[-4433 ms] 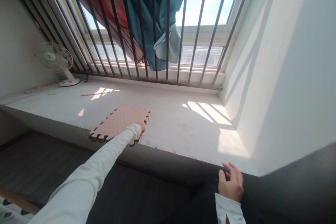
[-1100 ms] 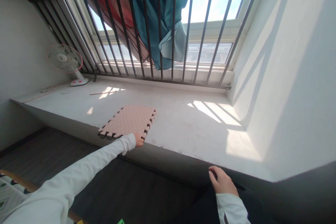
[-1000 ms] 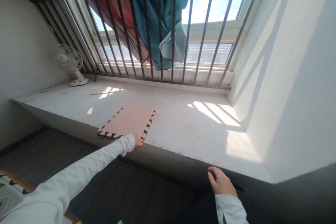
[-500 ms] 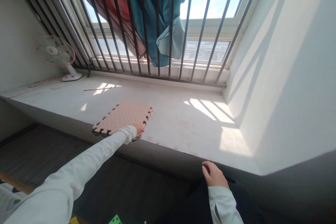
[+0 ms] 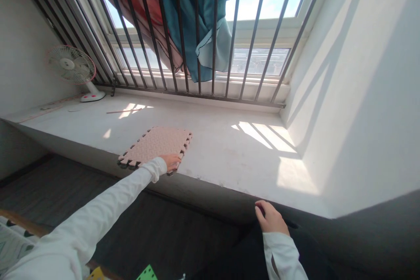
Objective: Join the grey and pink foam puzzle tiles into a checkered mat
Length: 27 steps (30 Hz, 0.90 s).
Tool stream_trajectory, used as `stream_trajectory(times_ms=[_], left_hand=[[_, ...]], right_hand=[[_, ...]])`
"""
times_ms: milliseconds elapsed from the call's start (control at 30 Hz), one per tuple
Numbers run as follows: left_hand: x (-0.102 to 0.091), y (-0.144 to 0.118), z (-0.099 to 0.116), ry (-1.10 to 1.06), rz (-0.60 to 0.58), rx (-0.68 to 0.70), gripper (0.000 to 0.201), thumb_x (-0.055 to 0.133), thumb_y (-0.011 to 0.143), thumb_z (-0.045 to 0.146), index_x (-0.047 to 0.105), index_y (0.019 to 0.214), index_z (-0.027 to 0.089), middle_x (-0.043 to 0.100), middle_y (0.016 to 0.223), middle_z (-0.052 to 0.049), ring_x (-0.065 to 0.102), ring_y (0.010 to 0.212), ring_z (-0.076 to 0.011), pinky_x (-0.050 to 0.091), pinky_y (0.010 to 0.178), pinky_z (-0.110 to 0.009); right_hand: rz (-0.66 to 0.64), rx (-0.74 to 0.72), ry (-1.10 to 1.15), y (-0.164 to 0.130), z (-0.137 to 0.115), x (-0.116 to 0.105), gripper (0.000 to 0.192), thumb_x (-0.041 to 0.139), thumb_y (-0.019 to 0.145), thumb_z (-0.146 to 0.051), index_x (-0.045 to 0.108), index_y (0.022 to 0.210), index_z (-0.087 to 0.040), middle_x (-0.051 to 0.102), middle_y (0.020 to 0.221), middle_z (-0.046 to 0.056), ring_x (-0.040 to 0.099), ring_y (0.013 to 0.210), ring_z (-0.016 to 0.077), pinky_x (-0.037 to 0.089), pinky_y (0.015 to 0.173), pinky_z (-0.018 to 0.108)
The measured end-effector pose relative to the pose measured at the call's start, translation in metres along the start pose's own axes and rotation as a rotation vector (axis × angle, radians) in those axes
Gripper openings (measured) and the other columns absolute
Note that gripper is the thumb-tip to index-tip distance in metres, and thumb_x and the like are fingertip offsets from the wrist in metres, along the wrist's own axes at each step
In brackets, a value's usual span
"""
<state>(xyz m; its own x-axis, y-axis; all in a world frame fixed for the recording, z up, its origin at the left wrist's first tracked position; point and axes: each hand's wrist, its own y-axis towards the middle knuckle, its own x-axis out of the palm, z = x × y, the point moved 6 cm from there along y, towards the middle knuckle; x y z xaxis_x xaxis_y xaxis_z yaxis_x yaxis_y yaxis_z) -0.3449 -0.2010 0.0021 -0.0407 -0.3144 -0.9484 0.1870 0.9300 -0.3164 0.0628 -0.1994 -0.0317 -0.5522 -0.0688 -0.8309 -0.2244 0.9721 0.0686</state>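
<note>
Left arm outstretched, white-sleeved, left hand (image 5: 171,161) flat, palm down; right hand (image 5: 271,219) low, fingers loosely curled.

A lived-in home room is showing itself here, with sunlight falling across a broad white window ledge (image 5: 213,148) behind black metal bars (image 5: 183,30), a small pink-rimmed desk fan (image 5: 74,68) and teal and red cloth (image 5: 197,13) hanging.
</note>
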Motion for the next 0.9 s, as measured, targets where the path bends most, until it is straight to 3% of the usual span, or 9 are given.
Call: stream_trajectory(times_ms=[133,267,500,733,833,900], left_hand=[[0.013,-0.025,-0.004,0.095,0.001,0.021,0.025,0.052,0.074,0.030,0.055,0.097,0.022,0.055,0.101,-0.004,0.054,0.090,-0.0180,0.042,0.078,-0.028],[0.023,-0.032,-0.004,0.142,-0.047,-0.072,0.032,0.050,0.074,0.024,0.051,0.106,0.025,0.054,0.104,-0.005,0.054,0.091,-0.0189,0.042,0.074,-0.029],[0.010,-0.034,0.005,0.123,0.019,-0.101,0.027,0.042,0.075,0.019,0.055,0.098,0.021,0.058,0.092,-0.004,0.056,0.083,-0.0171,0.042,0.070,-0.026],[-0.018,-0.044,0.012,0.187,0.362,-0.221,0.029,0.042,0.071,0.013,0.057,0.094,0.022,0.058,0.086,-0.005,0.054,0.081,-0.0175,0.041,0.062,-0.025],[-0.035,-0.038,0.032,0.155,0.622,-0.209,0.027,0.040,0.073,0.013,0.058,0.091,0.022,0.058,0.080,-0.004,0.053,0.078,-0.0160,0.040,0.063,-0.024],[-0.047,-0.030,0.057,0.121,0.800,-0.172,0.024,0.040,0.075,0.015,0.059,0.089,0.022,0.058,0.076,-0.003,0.053,0.075,-0.0154,0.039,0.062,-0.024]], right_hand=[[0.012,0.007,0.011,0.000,-0.002,-0.001,0.027,0.032,0.073,-0.034,0.056,0.080,-0.022,0.061,0.083,0.002,0.055,0.076,0.0155,0.040,0.071,0.028],[0.019,0.018,0.024,0.001,-0.003,-0.001,0.026,0.033,0.072,-0.035,0.056,0.079,-0.023,0.061,0.081,0.001,0.056,0.075,0.0152,0.040,0.069,0.027],[0.028,0.013,0.033,-0.001,-0.003,-0.003,0.027,0.032,0.072,-0.035,0.055,0.079,-0.022,0.060,0.081,0.002,0.056,0.074,0.0161,0.040,0.070,0.029],[0.009,0.001,0.011,0.001,-0.001,0.003,0.025,0.033,0.073,-0.033,0.055,0.079,-0.022,0.060,0.081,0.002,0.056,0.074,0.0157,0.040,0.071,0.029],[0.012,0.000,0.002,0.002,-0.003,0.004,0.024,0.034,0.072,-0.031,0.055,0.077,-0.022,0.060,0.081,0.002,0.056,0.075,0.0157,0.040,0.072,0.028],[0.028,0.013,0.016,0.002,-0.004,0.003,0.023,0.035,0.071,-0.030,0.055,0.077,-0.022,0.060,0.081,0.003,0.056,0.075,0.0158,0.040,0.072,0.028]])
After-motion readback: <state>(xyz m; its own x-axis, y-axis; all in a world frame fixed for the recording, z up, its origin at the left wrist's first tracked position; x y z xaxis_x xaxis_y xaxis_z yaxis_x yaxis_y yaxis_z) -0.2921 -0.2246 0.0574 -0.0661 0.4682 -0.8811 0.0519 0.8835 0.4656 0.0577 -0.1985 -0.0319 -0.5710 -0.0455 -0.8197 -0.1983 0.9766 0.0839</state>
